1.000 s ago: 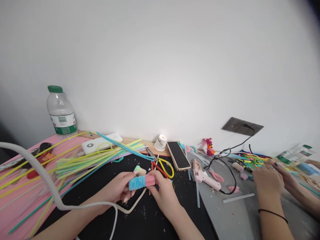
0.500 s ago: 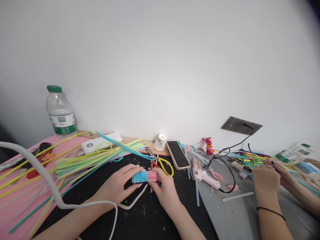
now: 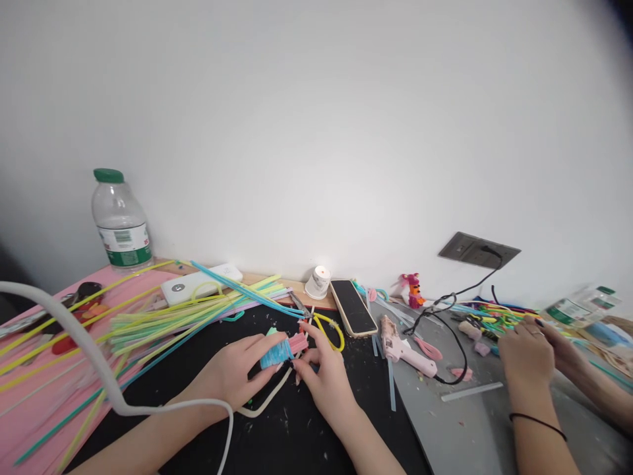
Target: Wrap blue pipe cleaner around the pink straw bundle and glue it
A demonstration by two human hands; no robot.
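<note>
My left hand (image 3: 236, 373) is closed round a small fuzzy roll of pipe cleaner, blue at one end and pink at the other (image 3: 284, 349), held just above the black mat (image 3: 306, 429). My right hand (image 3: 322, 376) pinches the roll's pink end with thumb and fingers, its index finger raised. A cream pipe cleaner strip (image 3: 264, 399) trails from under the roll across the mat. Yellow-handled scissors (image 3: 330, 328) lie just beyond my right hand.
A pile of long coloured pipe cleaners (image 3: 173, 313) lies left, with a water bottle (image 3: 120, 223) and power bank (image 3: 200, 282) behind. A phone (image 3: 353, 307), candle cup (image 3: 318, 281) and pink glue gun (image 3: 403, 348) sit right. Another person's hands (image 3: 529, 356) work at far right.
The roll has moved a little away from me and tilted, blue end lower. My left hand has shifted over it and my right fingers have moved to its pink end.
</note>
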